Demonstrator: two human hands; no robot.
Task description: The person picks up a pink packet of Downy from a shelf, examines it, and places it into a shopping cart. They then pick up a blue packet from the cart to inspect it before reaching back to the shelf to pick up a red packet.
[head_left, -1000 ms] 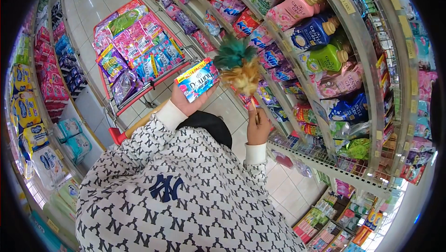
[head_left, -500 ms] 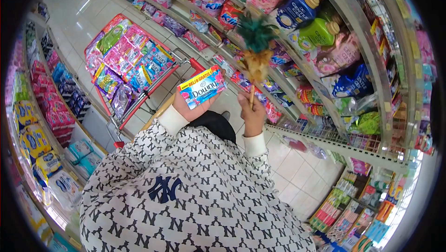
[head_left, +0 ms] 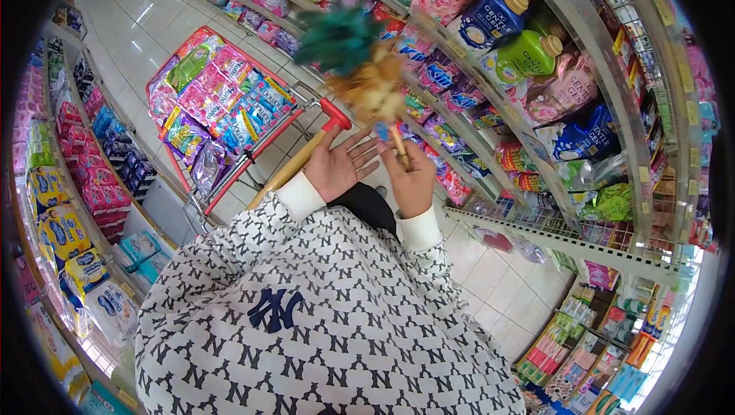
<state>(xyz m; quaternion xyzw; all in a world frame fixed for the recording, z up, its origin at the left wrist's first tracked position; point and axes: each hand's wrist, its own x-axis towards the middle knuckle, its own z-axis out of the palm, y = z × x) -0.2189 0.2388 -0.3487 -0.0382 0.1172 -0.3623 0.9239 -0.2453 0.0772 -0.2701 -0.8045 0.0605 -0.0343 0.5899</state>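
My left hand (head_left: pixel 339 167) is palm up with its fingers spread and nothing on the palm. It is beside the cart's red handle (head_left: pixel 334 114). Right of it, my right hand (head_left: pixel 413 179) grips the thin wooden handle of a feather duster (head_left: pixel 373 93). The duster points up and away, its green and tan feathers blurred by motion. A small blue and red patch shows by my right fingertips; I cannot tell whether it is a pack held there. The shopping cart (head_left: pixel 260 145) holds several pink, blue and purple packets (head_left: pixel 222 82).
On the right, a long shelf rack (head_left: pixel 490 93) carries Gentle Gen bottles (head_left: pixel 490 21) and detergent bags (head_left: pixel 448 78). Stacked pink packs (head_left: pixel 99 193) and yellow packs (head_left: pixel 57 223) line the left shelves. Pale floor tiles (head_left: pixel 122 40) run between. Small boxes (head_left: pixel 570 354) fill a lower-right shelf.
The Downy pack that lay in my left hand is no longer there, and that palm now shows bare. The duster has swung left, and my right hand has come closer to the left.
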